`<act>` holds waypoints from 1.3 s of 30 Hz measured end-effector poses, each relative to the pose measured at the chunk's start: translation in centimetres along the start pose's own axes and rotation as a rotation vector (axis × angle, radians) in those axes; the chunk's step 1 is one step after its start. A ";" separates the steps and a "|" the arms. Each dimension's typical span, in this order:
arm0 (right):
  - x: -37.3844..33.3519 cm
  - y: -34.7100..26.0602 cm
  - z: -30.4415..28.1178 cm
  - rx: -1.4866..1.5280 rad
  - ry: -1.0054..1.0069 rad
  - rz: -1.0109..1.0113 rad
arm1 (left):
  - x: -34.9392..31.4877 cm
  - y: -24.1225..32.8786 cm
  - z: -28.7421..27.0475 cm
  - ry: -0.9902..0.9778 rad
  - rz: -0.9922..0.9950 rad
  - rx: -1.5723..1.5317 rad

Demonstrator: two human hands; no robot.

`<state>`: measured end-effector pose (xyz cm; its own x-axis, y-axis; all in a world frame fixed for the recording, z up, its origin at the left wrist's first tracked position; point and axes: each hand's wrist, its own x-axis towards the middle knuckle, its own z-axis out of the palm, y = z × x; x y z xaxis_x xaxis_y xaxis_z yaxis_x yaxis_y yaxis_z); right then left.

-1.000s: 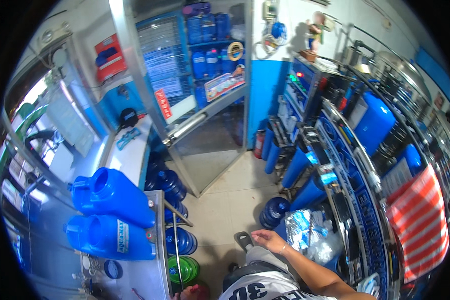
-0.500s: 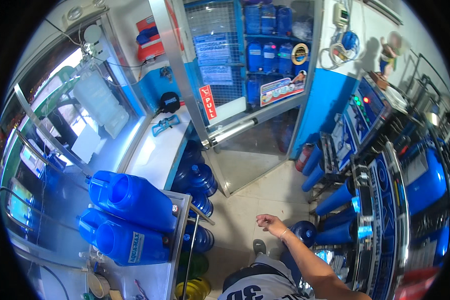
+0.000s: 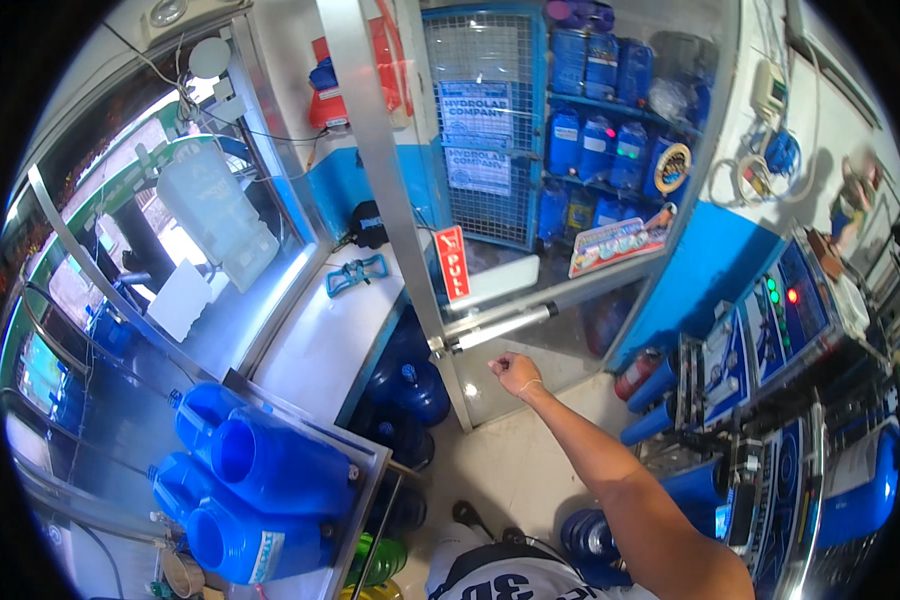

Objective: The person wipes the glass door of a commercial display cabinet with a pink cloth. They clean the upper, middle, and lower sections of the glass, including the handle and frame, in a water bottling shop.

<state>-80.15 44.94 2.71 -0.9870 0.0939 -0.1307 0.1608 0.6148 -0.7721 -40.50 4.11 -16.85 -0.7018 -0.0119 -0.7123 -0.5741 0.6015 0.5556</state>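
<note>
Now, right hand [image 3: 515, 373]: reaching forward on an outstretched arm, fingers curled loosely inward, gripping nothing, hovering just below and to the right of the door handle [image 3: 498, 327].
Left hand: staying out of view, so impossible to tell whether open or closed.
Door handle: lying as a slanted silver bar across the lower part of the glass door [image 3: 560, 200], rising toward the right, close to the hand but not touching it.
Glass door: standing in a metal frame [image 3: 385, 200], carrying a small red sign [image 3: 452, 263] beside the frame and a colourful sticker [image 3: 615, 245] on the glass.
Behind the glass: showing a blue wire cage [image 3: 485, 130] with paper notices and shelves of blue containers [image 3: 595, 130].
Counter [image 3: 320, 345]: running white to the left of the door, bearing a blue plastic carrier [image 3: 356, 273].
Lower left: lying on their sides, large blue jugs [image 3: 270, 465] stacked on a metal rack.
Under the counter: sitting on the floor, round blue bottles [image 3: 415, 385].
Right side: glowing green and red lights on a blue machine panel [image 3: 780, 310].
</note>
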 end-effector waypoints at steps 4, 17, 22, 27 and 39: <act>6.2 -0.1 3.1 0.573 -0.078 0.315 | 3.6 0.0 0.5 -0.010 -0.050 -0.037; 14.4 -0.6 8.6 1.171 0.025 0.376 | 8.4 2.2 -0.3 0.112 0.033 -0.182; 19.6 -1.0 8.0 1.207 -0.152 0.387 | 10.9 7.0 -0.2 0.167 -0.229 -0.721; 24.7 -0.8 5.0 0.997 -0.391 0.445 | 12.5 11.8 2.5 0.228 -0.165 -0.471; 27.6 25.0 -1.1 -0.737 -0.914 -0.279 | 14.3 23.9 7.7 0.405 -0.356 -0.672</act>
<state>-103.41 63.72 -19.51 -0.5690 -0.5192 -0.6377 -0.3944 0.8527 -0.3424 -61.00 24.50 -17.00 -0.4558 -0.4707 -0.7555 -0.8266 -0.0909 0.5553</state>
